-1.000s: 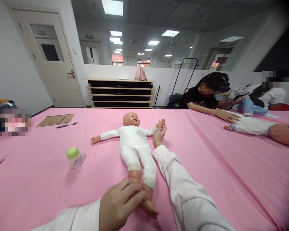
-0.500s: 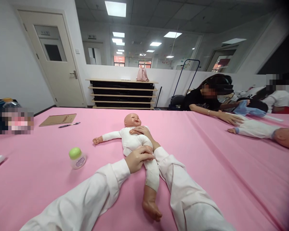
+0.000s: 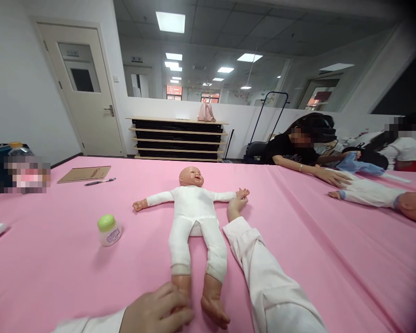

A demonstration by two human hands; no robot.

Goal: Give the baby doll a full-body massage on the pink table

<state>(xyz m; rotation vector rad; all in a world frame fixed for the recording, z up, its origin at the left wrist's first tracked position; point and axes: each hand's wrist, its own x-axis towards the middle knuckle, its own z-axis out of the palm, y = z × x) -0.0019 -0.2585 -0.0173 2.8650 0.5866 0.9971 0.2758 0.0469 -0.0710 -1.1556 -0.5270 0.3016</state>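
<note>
1. Table [image 3: 72, 273] under pink cloth: fills most of my view, near edge to middle, creased on the right.
2. Interior window [image 3: 208, 76]: far side, wide, lit room behind it.
3. Door [image 3: 88, 113]: far left, shut.
4. Low shelving [image 3: 180, 138]: far, against the wall under the window.
5. Co-worker [image 3: 291, 149], black top: far right, leaning over the table.
6. Doll [image 3: 194, 202], white suit: middle of the table, on its back, head far, bare feet near, arms spread left and right.
7. Second doll [image 3: 374, 192]: far right, lying on the table, head to the right; one co-worker hand [image 3: 333, 177] rests on it.
8. Pink backpack [image 3: 206, 112]: far, on top of the shelving.
9. My left hand [image 3: 156, 310]: near, over the doll's left-side lower leg, hiding that foot. Motion blur; I can't tell if the fingers are closed on it.
10. My right hand [image 3: 236, 208]: closed around the doll's right-side wrist, arm stretched out. My two hands are well apart.
11. Brown notebook [image 3: 85, 174]: far left, flat.
12. Jar [image 3: 110, 231], green lid on: left of the doll, upright.
13. Pen [image 3: 100, 181]: just beside the notebook.
</note>
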